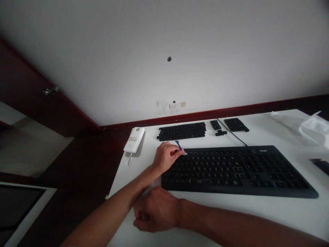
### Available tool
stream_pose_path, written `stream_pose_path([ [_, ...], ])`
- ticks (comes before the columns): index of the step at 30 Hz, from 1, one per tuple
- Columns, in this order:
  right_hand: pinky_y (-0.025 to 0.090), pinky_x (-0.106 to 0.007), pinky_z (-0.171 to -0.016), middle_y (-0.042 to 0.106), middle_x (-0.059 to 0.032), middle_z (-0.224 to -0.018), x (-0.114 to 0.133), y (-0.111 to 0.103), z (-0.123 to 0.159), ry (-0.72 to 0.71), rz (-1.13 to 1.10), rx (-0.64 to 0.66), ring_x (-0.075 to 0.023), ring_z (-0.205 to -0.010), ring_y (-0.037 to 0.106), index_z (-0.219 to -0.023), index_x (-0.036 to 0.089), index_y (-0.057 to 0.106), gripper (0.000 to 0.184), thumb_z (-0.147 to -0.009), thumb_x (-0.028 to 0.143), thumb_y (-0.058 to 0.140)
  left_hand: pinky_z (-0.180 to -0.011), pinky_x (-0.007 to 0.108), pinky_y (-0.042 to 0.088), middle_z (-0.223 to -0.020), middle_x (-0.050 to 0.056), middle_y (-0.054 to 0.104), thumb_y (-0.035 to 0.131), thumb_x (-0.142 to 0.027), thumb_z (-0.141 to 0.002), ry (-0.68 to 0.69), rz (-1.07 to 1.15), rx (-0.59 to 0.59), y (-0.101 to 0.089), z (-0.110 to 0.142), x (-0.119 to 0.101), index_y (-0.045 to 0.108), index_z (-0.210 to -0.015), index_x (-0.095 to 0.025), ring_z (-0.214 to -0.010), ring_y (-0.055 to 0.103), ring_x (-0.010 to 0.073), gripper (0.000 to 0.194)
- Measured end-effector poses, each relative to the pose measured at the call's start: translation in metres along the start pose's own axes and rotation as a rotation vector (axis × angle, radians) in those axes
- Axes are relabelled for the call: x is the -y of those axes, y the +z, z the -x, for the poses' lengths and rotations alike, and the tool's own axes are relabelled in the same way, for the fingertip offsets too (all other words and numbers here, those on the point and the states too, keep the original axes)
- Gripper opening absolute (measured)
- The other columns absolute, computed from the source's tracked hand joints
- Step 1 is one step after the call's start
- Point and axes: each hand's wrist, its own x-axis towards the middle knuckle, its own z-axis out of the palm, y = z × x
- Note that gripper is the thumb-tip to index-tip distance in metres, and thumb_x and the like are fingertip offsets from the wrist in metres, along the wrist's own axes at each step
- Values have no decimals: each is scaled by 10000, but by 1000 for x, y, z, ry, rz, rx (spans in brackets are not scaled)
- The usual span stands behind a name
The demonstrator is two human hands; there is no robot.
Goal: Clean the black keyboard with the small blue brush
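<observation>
The dark keyboard [231,173] lies lengthwise across the surface [150,137], its left end set in from the surface's left edge, its switches bare over most of the deck. At its far left corner the left hand [167,156] pinches a slim blue tool [179,145], fingers drawn narrow around it, the pale lower end down by the top row; whether that tip touches the deck is too small to tell. This looks like fine work between the switches, best done with a light grip, short strokes along one row at a time, and the tip kept from prying sideways at the stems. The right hand [156,211] is loosely curled below the left forearm, nearer the surface's near side; I cannot tell whether its fingers hold anything. It would serve better steadying the keyboard's front rim, since a light board may slide. Farther out, loose keycaps [182,131] sit in ordered groups along the far edge, worth keeping clear of the wrist; the cable [232,132] passes between the right-hand groups. A white power bank [134,139] lies by the far left corner, a crumpled white bag [305,127] by the far right.
</observation>
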Motion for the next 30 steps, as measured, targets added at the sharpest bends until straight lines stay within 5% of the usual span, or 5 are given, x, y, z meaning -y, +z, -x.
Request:
stream_pose_path([
  [12,372,-239,-583,771,17,-790,6,-8,1,49,26,51,-147,-681,680,-929,223,723,196,-907,407,658,-759,324,358,-578,-8,606,659,-471,-939,116,-257,27,-13,-5,7,689,-672,-196,-631,517,146,385],
  [20,361,-220,-563,745,23,-768,2,-4,-1,-22,-19,-28,-139,-703,668,-826,208,684,145,-864,348,689,-750,315,384,-561,-18,602,664,-462,-938,69,-120,70,-1,1,-8,757,-758,-212,-581,518,131,322],
  [26,355,-223,-558,744,35,-753,3,-5,1,21,-14,8,-141,-685,684,-888,223,698,167,-884,388,672,-757,318,404,-613,0,608,670,-406,-944,61,-149,23,-10,-3,-2,682,-672,-181,-653,545,143,354],
  [30,372,-236,-575,752,26,-770,5,-7,2,45,14,34,-149,-688,691,-918,225,714,187,-902,401,654,-757,281,468,-789,13,677,693,-297,-919,-23,20,-18,-13,-2,1,726,-989,-199,-762,601,152,125],
])
